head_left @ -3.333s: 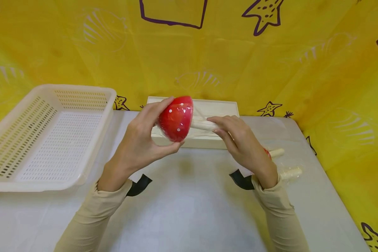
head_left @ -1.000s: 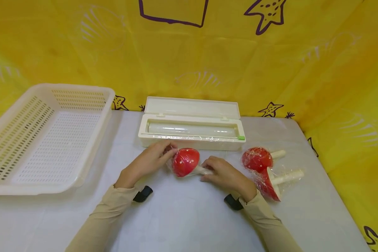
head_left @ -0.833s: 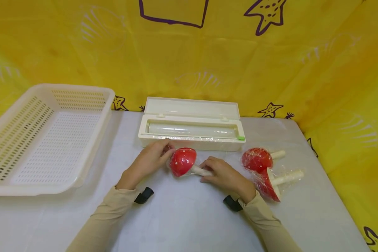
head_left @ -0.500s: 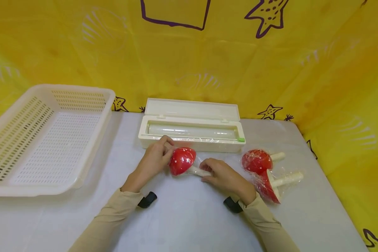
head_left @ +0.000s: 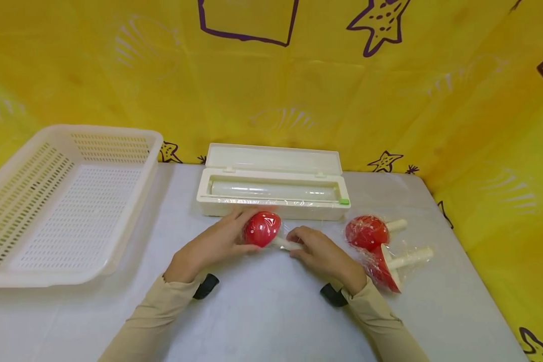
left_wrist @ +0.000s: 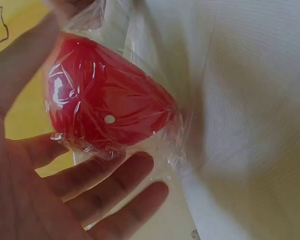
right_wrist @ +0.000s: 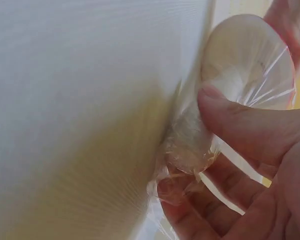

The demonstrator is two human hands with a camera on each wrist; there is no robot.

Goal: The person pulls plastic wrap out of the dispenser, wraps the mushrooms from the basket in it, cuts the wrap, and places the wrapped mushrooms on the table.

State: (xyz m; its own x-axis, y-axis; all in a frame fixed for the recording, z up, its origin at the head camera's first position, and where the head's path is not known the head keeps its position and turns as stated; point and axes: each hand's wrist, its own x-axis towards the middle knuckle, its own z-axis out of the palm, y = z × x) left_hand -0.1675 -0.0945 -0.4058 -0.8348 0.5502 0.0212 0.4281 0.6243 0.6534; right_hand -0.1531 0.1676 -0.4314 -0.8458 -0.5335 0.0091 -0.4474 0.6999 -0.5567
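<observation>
A toy mushroom in cling film lies on its side in front of the cling film box, its red white-dotted cap to the left and its pale stalk to the right. My left hand spreads around the cap, thumb on the near side. In the left wrist view its fingers are apart and fairly straight, touching the crumpled film over the crown. My right hand grips the stalk; in the right wrist view its thumb presses on the wrapped stem, with curled fingers on the other side.
The cream cling film box stands at the back with its lid raised, a film roll inside. Two wrapped toy mushrooms, the farther one and the nearer one, lie at the right. A white plastic basket fills the left side.
The mushroom was held up in both hands and has come down to the table. The left fingers, bunched at the film behind the cap, have since spread around it. The right hand keeps the stalk.
</observation>
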